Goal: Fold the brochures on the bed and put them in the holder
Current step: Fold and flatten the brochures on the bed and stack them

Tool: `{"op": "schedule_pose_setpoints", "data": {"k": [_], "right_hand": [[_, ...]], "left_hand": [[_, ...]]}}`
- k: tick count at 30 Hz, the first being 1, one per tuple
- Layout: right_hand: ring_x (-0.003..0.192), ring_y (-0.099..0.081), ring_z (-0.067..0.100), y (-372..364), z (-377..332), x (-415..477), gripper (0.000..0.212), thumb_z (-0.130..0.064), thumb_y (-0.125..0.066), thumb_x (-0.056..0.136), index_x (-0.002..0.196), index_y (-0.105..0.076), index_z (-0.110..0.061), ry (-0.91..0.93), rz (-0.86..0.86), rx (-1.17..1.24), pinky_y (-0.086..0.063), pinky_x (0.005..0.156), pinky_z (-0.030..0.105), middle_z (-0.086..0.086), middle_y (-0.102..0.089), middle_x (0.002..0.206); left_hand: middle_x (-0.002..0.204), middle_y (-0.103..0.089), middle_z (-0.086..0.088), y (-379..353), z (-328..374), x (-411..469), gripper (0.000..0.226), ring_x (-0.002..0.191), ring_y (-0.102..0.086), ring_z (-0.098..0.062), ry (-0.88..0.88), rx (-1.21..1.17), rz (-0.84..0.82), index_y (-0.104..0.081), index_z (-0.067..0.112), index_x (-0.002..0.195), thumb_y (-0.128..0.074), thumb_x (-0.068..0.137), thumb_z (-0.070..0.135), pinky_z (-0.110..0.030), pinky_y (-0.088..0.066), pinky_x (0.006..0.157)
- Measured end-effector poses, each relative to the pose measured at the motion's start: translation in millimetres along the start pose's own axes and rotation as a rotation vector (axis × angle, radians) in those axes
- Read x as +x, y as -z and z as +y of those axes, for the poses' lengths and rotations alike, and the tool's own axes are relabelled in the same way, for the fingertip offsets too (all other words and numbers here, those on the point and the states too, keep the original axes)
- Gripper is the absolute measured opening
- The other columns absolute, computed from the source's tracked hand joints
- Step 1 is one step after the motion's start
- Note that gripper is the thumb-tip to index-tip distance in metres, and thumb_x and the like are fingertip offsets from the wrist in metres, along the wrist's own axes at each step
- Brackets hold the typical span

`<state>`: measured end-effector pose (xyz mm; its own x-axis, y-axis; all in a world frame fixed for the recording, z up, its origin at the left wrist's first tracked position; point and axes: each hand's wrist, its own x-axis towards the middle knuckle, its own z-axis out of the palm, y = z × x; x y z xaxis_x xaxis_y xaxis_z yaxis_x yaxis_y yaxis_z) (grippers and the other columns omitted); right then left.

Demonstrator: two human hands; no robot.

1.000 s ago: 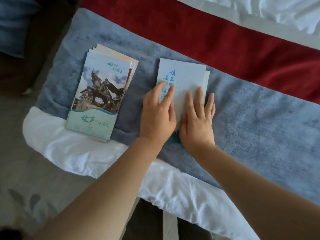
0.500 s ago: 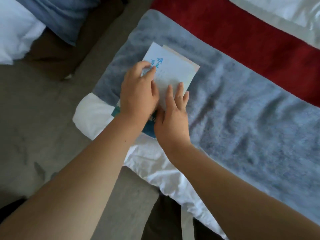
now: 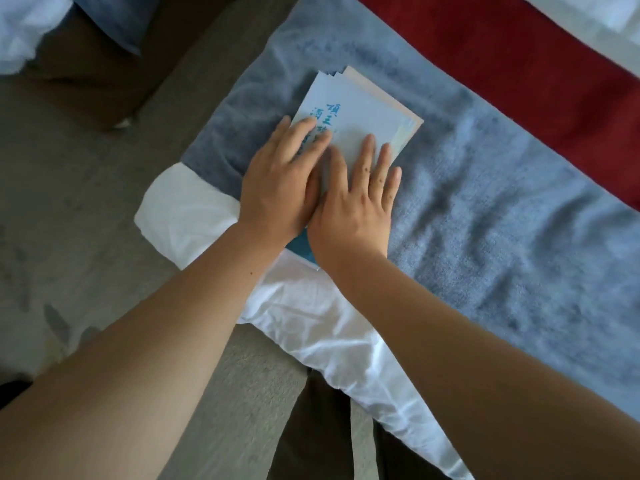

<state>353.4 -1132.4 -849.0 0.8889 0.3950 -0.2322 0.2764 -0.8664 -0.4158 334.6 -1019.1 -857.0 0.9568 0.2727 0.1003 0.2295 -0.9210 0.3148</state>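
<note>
A pile of folded brochures lies on the grey-blue blanket near the bed's corner; the top one is pale blue with blue writing. My left hand lies flat on the pile's left side, fingers straight and covering part of the writing. My right hand presses flat beside it on the pile's near right part, fingers spread. A teal corner of a brochure shows under my wrists. No holder is in view.
A red band crosses the bed beyond the blanket. The white sheet hangs over the bed's near edge. Grey carpet lies to the left, with a dark piece of furniture at the upper left.
The folded brochure moved left onto the stack that lay at the left a second ago. Both hands now press flat on the combined pile; the view has shifted too.
</note>
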Motion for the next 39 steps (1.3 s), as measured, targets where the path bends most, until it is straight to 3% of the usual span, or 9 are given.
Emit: {"op": "schedule_pose_setpoints", "data": {"k": [4,11,19,22,25,29,32,35,39], "right_hand": [[0.156,0.010,0.026,-16,18,3,0.061,-0.038,-0.022,0.105,0.163,-0.004,-0.027,0.105,-0.005,-0.138,0.008,0.125,0.046,0.011,0.007,0.170],[0.157,0.003,0.025,-37,21,7,0.060,-0.037,-0.020,0.107,0.162,-0.007,-0.019,0.078,0.081,-0.165,0.007,0.125,0.040,0.012,0.001,0.170],[0.157,0.001,0.026,-64,32,19,0.060,-0.038,-0.025,0.108,0.163,-0.012,-0.017,0.082,0.117,-0.210,0.004,0.126,0.040,0.014,-0.003,0.169],[0.157,0.004,0.026,-60,31,17,0.062,-0.040,-0.024,0.107,0.163,-0.010,-0.017,0.085,0.099,-0.218,0.005,0.126,0.042,0.014,0.000,0.169],[0.156,0.007,0.026,-52,27,17,0.063,-0.041,-0.024,0.106,0.163,-0.008,-0.020,0.078,0.071,-0.210,0.004,0.125,0.047,0.012,0.002,0.170],[0.155,0.013,0.035,-43,20,9,0.064,-0.043,-0.018,0.102,0.162,0.000,-0.031,0.024,0.067,-0.273,0.012,0.121,0.058,0.012,0.010,0.169],[0.153,0.012,0.042,-32,15,1,0.061,-0.046,-0.014,0.103,0.161,0.003,-0.038,-0.060,0.020,-0.191,0.014,0.121,0.054,0.022,0.017,0.166],[0.153,0.015,0.040,-19,14,-1,0.064,-0.030,-0.029,0.103,0.162,-0.005,-0.035,-0.056,-0.046,-0.014,0.016,0.123,0.047,0.020,0.022,0.165],[0.156,0.012,0.028,0,23,-4,0.062,-0.018,-0.042,0.102,0.161,-0.023,-0.021,-0.090,-0.015,0.305,0.010,0.125,0.040,0.008,0.013,0.169]], "left_hand": [[0.163,-0.037,-0.006,-15,-8,-4,0.044,0.153,-0.028,-0.033,-0.078,0.069,-0.006,-0.047,0.013,0.153,-0.037,0.111,0.023,-0.047,-0.029,0.122],[0.168,-0.027,-0.004,-37,-20,-3,0.057,0.156,-0.021,-0.026,-0.102,0.161,-0.045,-0.031,0.018,0.160,-0.015,0.110,0.040,-0.045,-0.022,0.125],[0.169,-0.024,-0.002,-71,-34,-2,0.054,0.157,-0.018,-0.026,-0.112,0.162,-0.008,-0.028,0.021,0.161,-0.025,0.109,0.034,-0.044,-0.020,0.125],[0.168,-0.026,-0.004,-63,-32,1,0.053,0.156,-0.020,-0.033,-0.116,0.143,0.000,-0.032,0.019,0.160,-0.028,0.108,0.031,-0.044,-0.018,0.125],[0.165,-0.032,-0.005,-51,-26,2,0.051,0.152,-0.027,-0.042,-0.105,0.097,0.004,-0.040,0.017,0.156,-0.035,0.107,0.028,-0.049,-0.026,0.123],[0.165,-0.034,-0.001,-34,-19,2,0.051,0.148,-0.036,-0.038,-0.069,0.091,-0.020,-0.044,0.020,0.155,-0.041,0.104,0.026,-0.050,-0.043,0.105],[0.158,-0.043,-0.013,-26,-9,-2,0.045,0.136,-0.051,-0.041,-0.026,0.088,0.015,-0.054,0.015,0.148,-0.044,0.105,0.023,-0.053,-0.050,0.097],[0.151,-0.047,-0.024,-23,9,-7,0.040,0.124,-0.058,-0.044,0.111,0.082,0.029,-0.060,0.014,0.143,-0.053,0.105,0.024,-0.054,-0.053,0.088],[0.160,-0.033,-0.022,-16,30,-8,0.048,0.128,-0.049,-0.044,0.215,0.056,-0.096,-0.047,0.019,0.152,-0.041,0.106,0.030,-0.053,-0.045,0.099]]}}
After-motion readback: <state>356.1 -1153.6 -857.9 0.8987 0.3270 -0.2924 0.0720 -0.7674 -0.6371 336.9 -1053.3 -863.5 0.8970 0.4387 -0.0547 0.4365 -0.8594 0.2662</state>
